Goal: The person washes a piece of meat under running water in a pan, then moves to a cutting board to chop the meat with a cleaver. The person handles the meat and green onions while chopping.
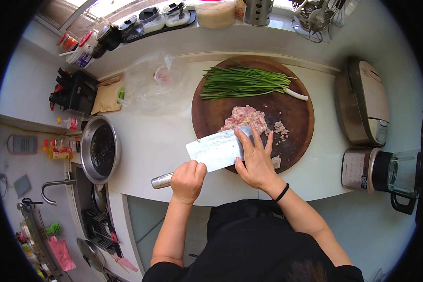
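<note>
My left hand (188, 180) is wrapped around the metal handle of a cleaver (215, 148). The broad blade lies tilted over the near left edge of a round wooden chopping board (298, 121). With fingers spread, my right hand (257, 160) rests against the flat of the blade at its far end. Just beyond the blade sits a mound of minced raw meat (245, 118). Small crumbs of it (281, 129) lie to the right, and a pale lump (276, 161) is beside my right hand. Green chives or scallions (246, 83) lie across the back of the board, next to a white stalk (296, 94).
A clear plastic bag (151, 83) lies back left. At left stand a metal bowl of dark contents (100, 149) and a black knife block (79, 91), near the sink tap (51, 190). A rice cooker (363, 102) and blender (377, 172) stand right; jars (151, 21) line the sill.
</note>
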`<state>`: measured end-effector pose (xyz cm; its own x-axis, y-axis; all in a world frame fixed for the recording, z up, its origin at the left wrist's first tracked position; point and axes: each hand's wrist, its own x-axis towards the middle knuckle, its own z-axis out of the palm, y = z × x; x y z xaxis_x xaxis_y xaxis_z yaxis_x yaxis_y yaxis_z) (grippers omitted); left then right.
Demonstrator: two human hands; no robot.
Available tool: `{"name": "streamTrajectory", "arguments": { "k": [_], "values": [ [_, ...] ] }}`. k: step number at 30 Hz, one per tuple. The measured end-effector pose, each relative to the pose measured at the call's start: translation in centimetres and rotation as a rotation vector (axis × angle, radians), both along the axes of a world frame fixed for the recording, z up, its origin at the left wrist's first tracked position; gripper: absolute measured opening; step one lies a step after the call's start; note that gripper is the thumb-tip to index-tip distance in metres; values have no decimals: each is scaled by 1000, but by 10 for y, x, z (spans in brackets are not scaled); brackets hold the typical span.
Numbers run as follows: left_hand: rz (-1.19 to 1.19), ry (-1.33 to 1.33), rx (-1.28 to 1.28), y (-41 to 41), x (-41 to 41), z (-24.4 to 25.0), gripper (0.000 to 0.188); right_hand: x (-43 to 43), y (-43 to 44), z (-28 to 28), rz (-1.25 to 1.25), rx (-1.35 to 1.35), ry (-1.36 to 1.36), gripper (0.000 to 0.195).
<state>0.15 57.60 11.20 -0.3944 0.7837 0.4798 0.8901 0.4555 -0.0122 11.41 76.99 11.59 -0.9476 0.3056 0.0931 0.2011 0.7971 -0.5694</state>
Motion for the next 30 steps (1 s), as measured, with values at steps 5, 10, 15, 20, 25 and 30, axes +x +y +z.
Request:
{"name": "streamTrajectory", "arguments": {
  "k": [5,10,15,20,25,30],
  "values": [
    [49,-5,-9,-8,-1,0,23,1,12,-13,-52,13,-10,69],
    [132,-78,30,-25,0,-5,22,2,35,-41,-100,-142,-59,58],
    [322,-318,190,-35,2,-10,27,-22,69,-37,-74,-1038,-91,60],
    [442,-650,393,-29,7,-11,31,-57,108,-45,-25,-1402,-259,68],
    [511,-744,454,-30,7,-14,30,-77,102,-17,-151,-1048,-592,72],
    [532,-779,435,-34,5,-15,33,-47,95,-9,35,-897,-482,66]
  ]
}}
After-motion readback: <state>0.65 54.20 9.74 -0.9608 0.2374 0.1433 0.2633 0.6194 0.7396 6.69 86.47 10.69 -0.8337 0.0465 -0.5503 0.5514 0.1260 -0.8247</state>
